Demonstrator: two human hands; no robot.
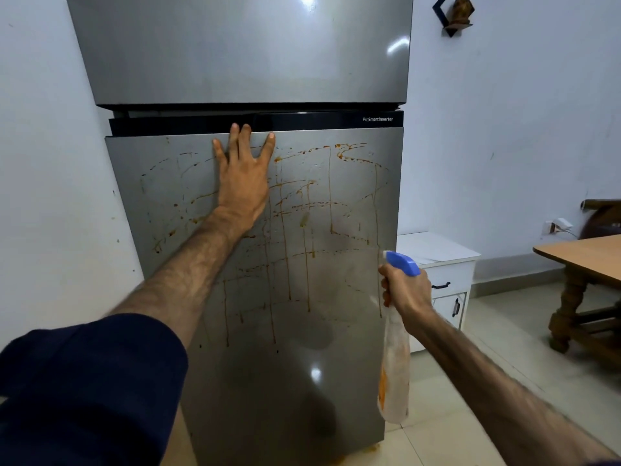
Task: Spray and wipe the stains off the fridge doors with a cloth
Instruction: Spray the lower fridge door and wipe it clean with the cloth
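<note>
Stained lower fridge door (pixel 302 230) | left hand (pixel 243 183) flat (fingers spread) | right hand (pixel 406 290) grips spray bottle (pixel 403 264)

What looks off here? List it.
Orange-brown streaks and drips run down the lower fridge door, with an orange puddle on the floor at its foot. The cloth hanging from the right hand is stained orange too.

Cabinet (pixel 440 260) right of fridge (pixel 235 55); table (pixel 584 253) further right.
</note>
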